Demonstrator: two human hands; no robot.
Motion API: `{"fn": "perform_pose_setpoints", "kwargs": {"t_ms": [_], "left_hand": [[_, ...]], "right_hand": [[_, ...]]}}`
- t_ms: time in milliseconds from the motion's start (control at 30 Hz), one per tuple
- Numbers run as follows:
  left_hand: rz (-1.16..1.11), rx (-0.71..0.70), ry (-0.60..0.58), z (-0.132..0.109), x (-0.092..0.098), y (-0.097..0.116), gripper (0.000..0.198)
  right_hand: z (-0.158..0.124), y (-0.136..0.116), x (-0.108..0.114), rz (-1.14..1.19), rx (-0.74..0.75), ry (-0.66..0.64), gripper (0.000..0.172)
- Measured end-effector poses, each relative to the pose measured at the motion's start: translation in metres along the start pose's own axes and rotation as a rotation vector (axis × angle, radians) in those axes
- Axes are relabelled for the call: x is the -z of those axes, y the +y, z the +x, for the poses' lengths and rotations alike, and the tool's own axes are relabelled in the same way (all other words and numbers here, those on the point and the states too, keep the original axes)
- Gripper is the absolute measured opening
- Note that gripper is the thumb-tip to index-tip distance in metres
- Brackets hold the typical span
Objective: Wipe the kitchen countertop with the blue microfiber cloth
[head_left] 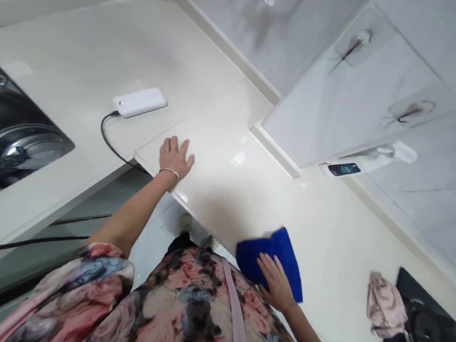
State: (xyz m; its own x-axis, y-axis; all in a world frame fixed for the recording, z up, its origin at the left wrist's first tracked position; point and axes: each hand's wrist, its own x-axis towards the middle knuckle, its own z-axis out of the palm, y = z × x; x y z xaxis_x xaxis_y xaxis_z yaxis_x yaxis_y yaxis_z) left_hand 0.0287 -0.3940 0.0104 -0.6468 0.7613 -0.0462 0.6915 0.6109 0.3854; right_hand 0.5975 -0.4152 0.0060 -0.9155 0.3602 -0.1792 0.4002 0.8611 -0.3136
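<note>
My right hand (274, 282) lies flat with fingers stretched out on a blue cloth (280, 251), pressing it onto the cream countertop (251, 184) near its front edge. My left hand (175, 157) rests palm down on the counter's corner, fingers spread, with a bracelet at the wrist. It holds nothing.
A white power bank (140, 102) with a black cable (112, 143) lies on the counter to the left. A steel sink (8, 144) sits at far left. A crumpled pinkish rag (386, 304) lies beside a black stove (426, 330) at right. A small device (345, 169) hangs on the tiled wall.
</note>
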Motion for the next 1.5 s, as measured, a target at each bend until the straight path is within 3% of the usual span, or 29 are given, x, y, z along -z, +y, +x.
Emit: {"fn": "perform_pose_setpoints", "kwargs": {"t_ms": [67,133,233,333,400,467,600,833,933,1000,1100,1267,1500], "left_hand": [[0.012,-0.024,0.002,0.003,0.001,-0.002,0.071],[0.027,-0.037,-0.005,0.005,0.001,-0.004,0.071],[0.008,-0.080,0.019,0.006,0.000,-0.005,0.071],[-0.017,-0.108,0.079,0.006,0.000,-0.005,0.070],[-0.021,-0.099,0.102,0.006,0.001,-0.004,0.070],[-0.026,-0.084,0.103,0.007,0.001,-0.003,0.070],[-0.032,-0.069,0.099,0.008,0.000,-0.004,0.069],[-0.038,-0.100,0.141,0.009,-0.002,-0.008,0.071],[-0.015,-0.074,0.116,0.010,-0.002,-0.009,0.071],[0.001,-0.054,0.093,0.011,-0.002,-0.010,0.072],[0.014,-0.046,0.078,0.013,-0.002,-0.012,0.073],[0.027,-0.047,0.085,0.014,0.003,-0.010,0.071],[0.072,-0.073,0.089,0.011,0.011,-0.003,0.071]], "right_hand": [[-0.044,0.008,-0.005,-0.067,-0.108,0.046,0.082],[-0.067,0.015,-0.007,-0.124,-0.141,0.068,0.077],[-0.055,0.033,-0.001,-0.157,-0.114,0.059,0.074],[0.007,0.058,0.015,-0.177,-0.215,0.128,0.074],[0.064,0.074,0.028,-0.198,-0.347,0.230,0.073],[0.123,0.088,0.042,-0.202,-0.382,0.275,0.074],[0.227,0.102,0.070,-0.173,-0.296,0.258,0.071],[0.386,0.100,0.109,-0.056,-0.021,0.203,0.065],[0.441,0.099,0.120,-0.020,0.037,0.196,0.066],[0.462,0.099,0.123,-0.009,0.047,0.201,0.068],[0.472,0.098,0.123,-0.002,0.051,0.225,0.063],[0.457,0.092,0.115,0.052,-0.070,0.371,0.047],[0.382,0.082,0.081,0.166,-0.385,0.620,0.045]]}}
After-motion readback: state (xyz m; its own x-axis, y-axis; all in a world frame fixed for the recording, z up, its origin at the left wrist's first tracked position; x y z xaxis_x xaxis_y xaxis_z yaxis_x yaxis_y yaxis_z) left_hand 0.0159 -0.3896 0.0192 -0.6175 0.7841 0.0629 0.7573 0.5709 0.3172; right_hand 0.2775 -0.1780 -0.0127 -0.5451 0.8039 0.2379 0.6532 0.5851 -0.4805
